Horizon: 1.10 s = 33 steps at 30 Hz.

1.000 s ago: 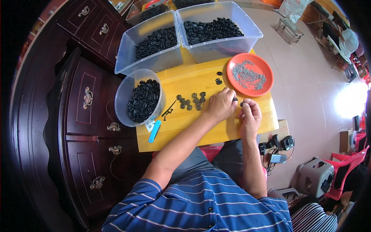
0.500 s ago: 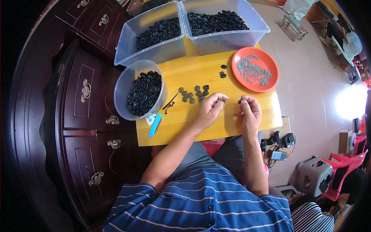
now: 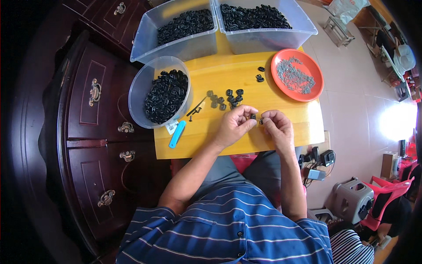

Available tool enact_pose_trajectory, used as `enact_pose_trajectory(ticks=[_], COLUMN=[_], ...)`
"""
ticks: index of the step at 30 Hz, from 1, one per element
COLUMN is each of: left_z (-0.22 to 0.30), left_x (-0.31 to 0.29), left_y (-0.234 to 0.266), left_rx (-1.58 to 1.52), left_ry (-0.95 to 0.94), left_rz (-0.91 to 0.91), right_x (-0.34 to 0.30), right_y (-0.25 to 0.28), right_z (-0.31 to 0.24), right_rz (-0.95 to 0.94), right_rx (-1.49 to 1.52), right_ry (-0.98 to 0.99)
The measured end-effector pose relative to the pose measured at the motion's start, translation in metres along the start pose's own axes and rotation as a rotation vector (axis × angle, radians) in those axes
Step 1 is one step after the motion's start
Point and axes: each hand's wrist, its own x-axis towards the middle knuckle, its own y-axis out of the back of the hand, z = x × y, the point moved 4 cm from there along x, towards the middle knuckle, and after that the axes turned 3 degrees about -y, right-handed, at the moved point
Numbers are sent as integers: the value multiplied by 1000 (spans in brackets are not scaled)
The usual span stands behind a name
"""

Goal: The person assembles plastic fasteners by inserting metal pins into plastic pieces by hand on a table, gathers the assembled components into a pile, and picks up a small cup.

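Small black piece over the yellow table, clamped in the thumb-and-finger grip of the left hand. Just beside it, though apart, tiny dark part pinched between thumb and fingertips of the right hand. Beyond the hands, cluster of black pieces loose on the table; at right, red plate with grey slivers; at left, clear round tub of more black pieces

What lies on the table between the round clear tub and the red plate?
In the head view, thin dark pieces lie beside the tub, then a cluster of small black parts, then a few more beside the plate.
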Motion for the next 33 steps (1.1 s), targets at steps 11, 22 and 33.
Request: enact_pose_trajectory(ticks=[11, 22, 33], left_z=[3, -4, 5], left_x=[-2, -4, -3], left_y=[-1, 2, 1], left_rx=[57, -59, 31], left_ry=[-14, -10, 4], left_rz=[-25, 55, 64], right_x=[-1, 1, 3], right_y=[4, 9, 9], right_z=[-2, -5, -4], right_rz=[-8, 24, 24], right_rx=[-27, 14, 29], right_ry=[-10, 9, 22])
